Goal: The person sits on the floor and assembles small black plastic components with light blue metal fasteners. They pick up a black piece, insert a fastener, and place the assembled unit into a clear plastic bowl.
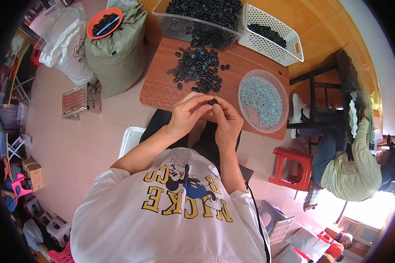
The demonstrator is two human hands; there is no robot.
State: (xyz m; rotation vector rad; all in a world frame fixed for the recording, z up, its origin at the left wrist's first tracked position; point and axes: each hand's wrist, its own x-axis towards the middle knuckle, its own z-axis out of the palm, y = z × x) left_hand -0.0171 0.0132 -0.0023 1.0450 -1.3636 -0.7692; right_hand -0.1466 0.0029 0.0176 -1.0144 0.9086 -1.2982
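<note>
Over the near edge of a brown wooden table, both of my hands meet at one small black oval plastic piece. My left hand pinches it from the left. From the other side, the thumb and forefinger of my right hand close on the same piece. Just beyond my fingers lies a loose pile of black oval pieces, which look alike. To the right of my right hand stands a round clear tub of small silvery metal parts.
Behind the pile stand a clear bin of black pieces and a white perforated basket. Sacks at left carry an orange plate. A red stool and another seated person are at right.
</note>
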